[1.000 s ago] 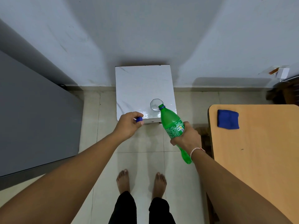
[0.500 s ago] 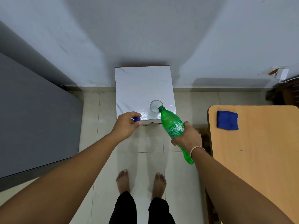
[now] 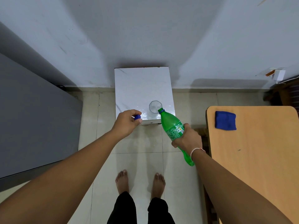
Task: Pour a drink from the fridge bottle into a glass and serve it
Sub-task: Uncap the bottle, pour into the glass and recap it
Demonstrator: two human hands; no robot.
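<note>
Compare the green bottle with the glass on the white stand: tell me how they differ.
The bottle is green plastic; the glass is clear. The bottle is tilted, its mouth at the glass's rim, held in the right hand; the glass stands upright on the white stand, untouched. The bottle is long and narrow, the glass short. Both are open-topped; the left hand holds the blue cap.
</note>
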